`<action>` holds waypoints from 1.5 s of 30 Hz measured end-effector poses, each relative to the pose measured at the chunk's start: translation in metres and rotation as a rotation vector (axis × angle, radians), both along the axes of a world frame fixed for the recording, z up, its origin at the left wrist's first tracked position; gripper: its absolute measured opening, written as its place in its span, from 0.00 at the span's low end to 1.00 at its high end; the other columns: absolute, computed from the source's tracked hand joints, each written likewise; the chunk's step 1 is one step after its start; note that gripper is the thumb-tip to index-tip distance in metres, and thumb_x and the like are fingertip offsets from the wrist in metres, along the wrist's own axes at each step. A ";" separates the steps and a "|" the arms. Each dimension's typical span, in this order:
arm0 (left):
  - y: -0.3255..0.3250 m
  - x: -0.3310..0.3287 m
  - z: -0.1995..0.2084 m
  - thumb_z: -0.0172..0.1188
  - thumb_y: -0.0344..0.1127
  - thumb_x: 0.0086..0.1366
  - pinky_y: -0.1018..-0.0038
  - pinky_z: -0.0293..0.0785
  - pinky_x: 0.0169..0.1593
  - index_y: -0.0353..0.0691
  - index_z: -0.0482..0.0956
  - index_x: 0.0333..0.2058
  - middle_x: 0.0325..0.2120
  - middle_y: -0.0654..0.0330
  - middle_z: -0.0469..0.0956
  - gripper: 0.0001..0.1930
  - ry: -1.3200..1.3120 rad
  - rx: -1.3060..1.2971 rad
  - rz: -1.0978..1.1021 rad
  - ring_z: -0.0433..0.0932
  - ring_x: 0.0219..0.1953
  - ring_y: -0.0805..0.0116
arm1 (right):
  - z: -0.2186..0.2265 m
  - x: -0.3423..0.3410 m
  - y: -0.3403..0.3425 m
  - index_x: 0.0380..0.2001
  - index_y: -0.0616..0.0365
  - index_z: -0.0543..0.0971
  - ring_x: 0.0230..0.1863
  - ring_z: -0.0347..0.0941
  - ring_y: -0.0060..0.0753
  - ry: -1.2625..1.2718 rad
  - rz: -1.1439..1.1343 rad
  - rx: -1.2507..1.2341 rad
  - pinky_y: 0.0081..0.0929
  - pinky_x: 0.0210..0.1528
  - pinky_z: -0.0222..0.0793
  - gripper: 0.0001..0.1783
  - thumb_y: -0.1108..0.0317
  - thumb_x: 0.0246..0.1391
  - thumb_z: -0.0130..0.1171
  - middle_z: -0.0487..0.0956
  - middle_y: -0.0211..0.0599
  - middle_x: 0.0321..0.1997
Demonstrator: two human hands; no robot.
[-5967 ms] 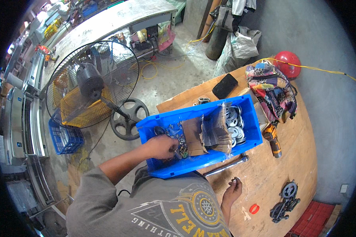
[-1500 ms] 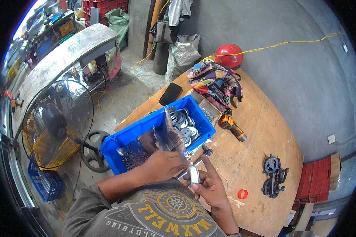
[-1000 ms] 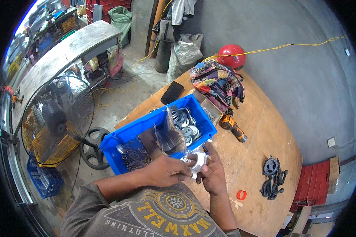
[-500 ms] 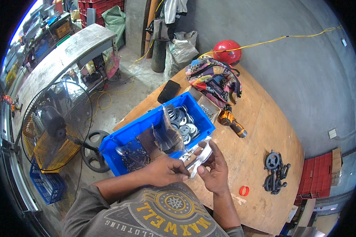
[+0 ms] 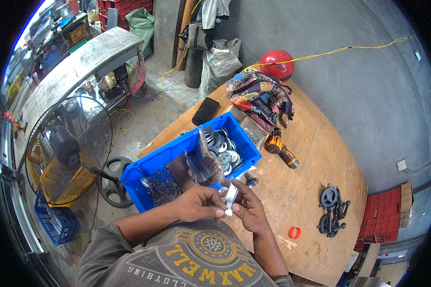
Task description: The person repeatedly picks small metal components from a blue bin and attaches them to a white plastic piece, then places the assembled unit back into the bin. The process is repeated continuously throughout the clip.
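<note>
A white round plastic part (image 5: 231, 193) is held up between both hands in front of my chest, at the near edge of the blue bin. My right hand (image 5: 250, 213) grips its right side, thumb in front and fingers behind. On the other side my left hand (image 5: 200, 203) is closed, its thumb and fingertips pinching at the part's lower left end. Just beyond the hands a small black fitting (image 5: 251, 181) lies on the table. The blue bin (image 5: 155, 159) holds grey washer-like discs (image 5: 227, 157) on one side and small dark hardware (image 5: 162, 184) with a scoop on the other.
On the wooden table (image 5: 321, 148) are a cordless drill (image 5: 282, 150), a phone (image 5: 206, 112), a patterned bag (image 5: 261, 95), a red ring (image 5: 294, 233) and black wheeled parts (image 5: 330, 210). A caged fan (image 5: 68, 150) stands at the left. A red helmet (image 5: 277, 64) sits by the wall.
Both hands have drawn the white part left and turned it, so its round face shows more. The black fitting beyond the hands has come into view.
</note>
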State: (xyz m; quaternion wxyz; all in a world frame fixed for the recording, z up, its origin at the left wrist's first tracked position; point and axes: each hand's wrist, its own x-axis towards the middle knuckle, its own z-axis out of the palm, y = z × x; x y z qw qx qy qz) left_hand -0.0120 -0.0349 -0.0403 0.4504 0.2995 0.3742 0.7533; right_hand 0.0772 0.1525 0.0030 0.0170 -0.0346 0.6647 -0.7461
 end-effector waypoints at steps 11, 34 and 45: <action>-0.008 -0.015 0.018 0.64 0.29 0.64 0.74 0.78 0.43 0.32 0.77 0.37 0.34 0.56 0.82 0.07 0.056 -0.013 0.352 0.81 0.38 0.71 | 0.008 0.007 -0.001 0.65 0.56 0.64 0.58 0.73 0.54 -0.097 0.006 0.626 0.38 0.57 0.68 0.31 0.56 0.62 0.55 0.74 0.58 0.57; 0.011 -0.016 0.003 0.67 0.27 0.56 0.70 0.78 0.39 0.36 0.81 0.33 0.32 0.54 0.83 0.07 0.907 -0.410 0.594 0.84 0.36 0.60 | 0.018 0.032 -0.019 0.70 0.59 0.54 0.53 0.74 0.33 -0.188 -0.106 0.168 0.27 0.51 0.71 0.39 0.74 0.58 0.59 0.76 0.50 0.55; 0.008 -0.008 0.014 0.63 0.33 0.59 0.63 0.77 0.37 0.39 0.81 0.34 0.30 0.53 0.81 0.06 1.011 -0.410 0.262 0.81 0.34 0.53 | 0.033 0.012 -0.003 0.66 0.57 0.59 0.42 0.80 0.36 -0.133 -0.260 -0.145 0.17 0.23 0.72 0.40 0.66 0.53 0.67 0.78 0.52 0.49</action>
